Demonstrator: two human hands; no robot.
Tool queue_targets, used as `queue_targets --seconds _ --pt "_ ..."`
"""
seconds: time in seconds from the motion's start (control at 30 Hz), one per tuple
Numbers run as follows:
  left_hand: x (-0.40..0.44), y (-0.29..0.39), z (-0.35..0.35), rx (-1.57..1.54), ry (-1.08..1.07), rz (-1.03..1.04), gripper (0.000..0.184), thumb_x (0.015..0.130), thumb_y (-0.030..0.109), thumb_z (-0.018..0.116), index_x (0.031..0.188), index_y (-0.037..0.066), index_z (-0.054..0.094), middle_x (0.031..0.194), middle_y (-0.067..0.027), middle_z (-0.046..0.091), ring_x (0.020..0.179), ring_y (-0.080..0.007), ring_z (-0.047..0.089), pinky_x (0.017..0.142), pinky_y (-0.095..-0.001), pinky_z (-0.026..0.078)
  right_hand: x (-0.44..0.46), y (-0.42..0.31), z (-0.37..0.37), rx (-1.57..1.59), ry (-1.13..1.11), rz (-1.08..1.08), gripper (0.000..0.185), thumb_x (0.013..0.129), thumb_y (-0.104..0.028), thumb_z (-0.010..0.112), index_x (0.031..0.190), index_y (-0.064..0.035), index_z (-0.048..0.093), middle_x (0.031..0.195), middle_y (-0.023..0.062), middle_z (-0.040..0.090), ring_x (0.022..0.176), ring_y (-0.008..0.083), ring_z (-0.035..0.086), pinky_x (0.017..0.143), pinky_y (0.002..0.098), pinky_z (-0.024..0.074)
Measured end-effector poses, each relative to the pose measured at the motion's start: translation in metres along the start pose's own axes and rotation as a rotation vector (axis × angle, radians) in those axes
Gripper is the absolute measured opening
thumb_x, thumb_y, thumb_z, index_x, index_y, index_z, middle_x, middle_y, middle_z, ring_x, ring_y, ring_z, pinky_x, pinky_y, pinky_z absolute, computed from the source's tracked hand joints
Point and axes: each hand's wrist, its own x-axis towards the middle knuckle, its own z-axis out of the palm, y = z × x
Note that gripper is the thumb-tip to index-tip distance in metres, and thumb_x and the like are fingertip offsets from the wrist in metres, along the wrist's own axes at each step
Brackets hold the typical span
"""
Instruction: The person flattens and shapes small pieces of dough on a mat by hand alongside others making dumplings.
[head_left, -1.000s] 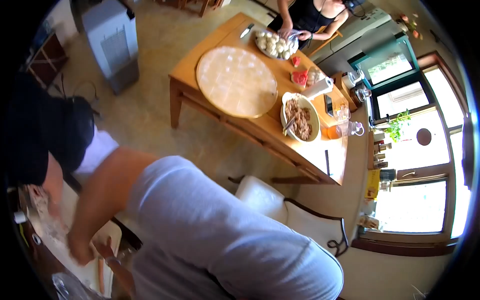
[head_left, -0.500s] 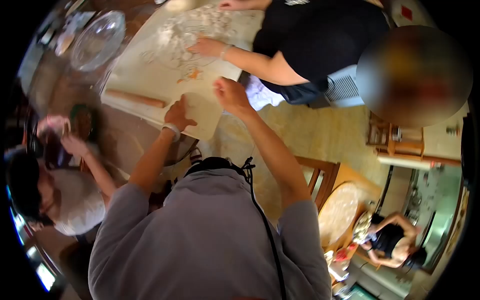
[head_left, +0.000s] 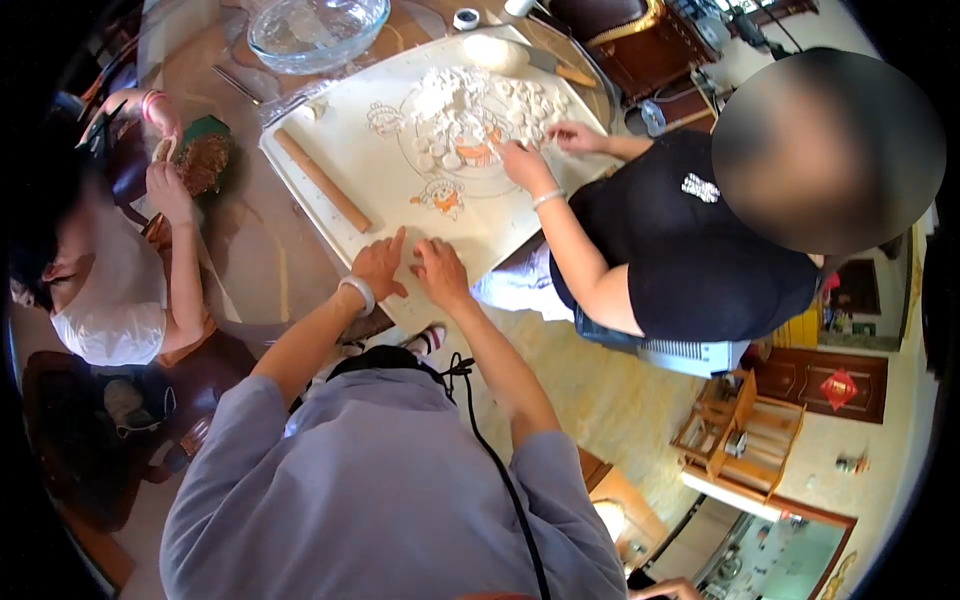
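My left hand (head_left: 379,265), with a pale bracelet at the wrist, rests at the near edge of the white mat (head_left: 375,180), its fingers apart and nothing in it. Just right of it, my right hand (head_left: 440,272) hovers over or touches the same edge, fingers bent but separate, holding nothing. A wooden rolling pin (head_left: 322,180) lies on the mat beyond my left hand. Small dough pieces (head_left: 520,108) and white flour (head_left: 450,98) cover the far part, near a larger dough lump (head_left: 496,54) and a knife with a wooden handle (head_left: 575,75).
On the right, a person in black (head_left: 690,250) reaches over the mat. A seated person in white (head_left: 120,310) at the left holds a wrapper beside a green bowl of filling (head_left: 203,157). A glass bowl (head_left: 318,35) stands behind the mat.
The view has swung from the wooden table and room to the mat. My right hand has come down and nearer to my left hand, over the mat's near edge.
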Motion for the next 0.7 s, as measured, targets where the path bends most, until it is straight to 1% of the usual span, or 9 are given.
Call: queue_targets --seconds 0.1,0.2,0.23,0.33,0.37,0.47,0.57,0.6,0.7 --pt "-0.009 0.005 -0.008 -0.059 0.044 -0.027 0.115 0.055 0.027 0.085 0.143 0.000 0.017 0.104 -0.0094 0.054 0.101 -0.0288 0.051 0.088 -0.0380 0.041 0.012 0.000 -0.002 0.104 -0.033 -0.015 0.026 0.074 -0.005 0.065 0.096 -0.0062 0.051 0.092 0.0109 0.055 0.094 0.0326 0.053 0.076 0.0435 0.0450" --pt "-0.009 0.010 -0.014 -0.082 -0.061 -0.090 0.114 0.058 0.034 0.083 0.143 0.000 0.016 0.111 -0.0111 0.054 0.109 -0.0279 0.050 0.090 -0.0380 0.040 0.032 0.006 -0.015 -0.030 0.180 -0.126 0.025 0.074 -0.005 0.064 0.095 -0.0066 0.051 0.092 0.0110 0.056 0.092 0.0320 0.054 0.075 0.0438 0.0453" --pt "-0.010 0.009 -0.013 -0.072 -0.047 -0.080 0.113 0.059 0.034 0.083 0.144 0.001 0.016 0.109 -0.0086 0.054 0.109 -0.0268 0.049 0.090 -0.0361 0.040 0.036 0.003 -0.022 -0.075 0.273 -0.152 0.020 0.075 -0.006 0.064 0.092 -0.0059 0.055 0.090 0.0111 0.057 0.089 0.0317 0.055 0.074 0.0435 0.0457" --pt "-0.015 0.006 -0.008 -0.034 0.044 -0.041 0.112 0.060 0.034 0.082 0.144 0.001 0.015 0.106 -0.0078 0.054 0.109 -0.0264 0.049 0.090 -0.0361 0.039 0.040 0.015 -0.025 0.015 0.080 -0.158 0.019 0.075 -0.009 0.064 0.093 -0.0066 0.058 0.091 0.0111 0.059 0.089 0.0311 0.056 0.074 0.0417 0.0467" --pt "-0.017 0.006 -0.010 -0.097 0.020 -0.044 0.112 0.060 0.035 0.082 0.143 0.000 0.016 0.108 -0.0083 0.054 0.110 -0.0281 0.049 0.092 -0.0372 0.038 0.038 0.018 -0.022 0.148 0.132 -0.069 0.012 0.078 -0.011 0.066 0.086 -0.0033 0.062 0.079 0.0094 0.062 0.072 0.0239 0.062 0.066 0.0347 0.0489" --pt "-0.016 0.005 -0.003 -0.126 0.088 -0.013 0.108 0.059 0.028 0.083 0.142 0.002 0.020 0.105 -0.0104 0.054 0.102 -0.0288 0.050 0.088 -0.0365 0.040 0.027 0.040 -0.015 0.242 0.320 0.160 0.013 0.081 -0.013 0.065 0.087 -0.0025 0.062 0.078 0.0081 0.064 0.067 0.0186 0.062 0.064 0.0307 0.0491" --pt "-0.010 0.010 -0.010 -0.048 0.054 0.001 0.099 0.065 0.027 0.079 0.141 -0.001 0.022 0.112 -0.0154 0.051 0.108 -0.0328 0.048 0.092 -0.0383 0.039 0.024 0.052 -0.006 0.336 0.268 0.331 0.017 0.081 -0.013 0.065 0.096 -0.0037 0.064 0.080 0.0088 0.065 0.069 0.0176 0.062 0.066 0.0306 0.0498" --pt "-0.006 0.009 -0.008 -0.121 0.050 -0.015 0.096 0.067 0.027 0.077 0.141 -0.001 0.022 0.114 -0.0175 0.050 0.110 -0.0339 0.047 0.094 -0.0391 0.039 0.025 0.053 -0.002 0.357 0.263 0.370 0.019 0.081 -0.012 0.065 0.098 -0.0040 0.065 0.081 0.0091 0.065 0.070 0.0182 0.063 0.067 0.0310 0.0500" --pt "0.015 0.014 -0.002 -0.320 0.034 -0.038 0.084 0.073 0.025 0.070 0.138 -0.004 0.025 0.119 -0.0243 0.046 0.113 -0.0375 0.045 0.099 -0.0418 0.038 0.029 0.049 0.009 0.180 0.304 0.243 0.026 0.079 -0.010 0.065 0.105 -0.0056 0.064 0.086 0.0103 0.065 0.074 0.0205 0.064 0.069 0.0323 0.0504"
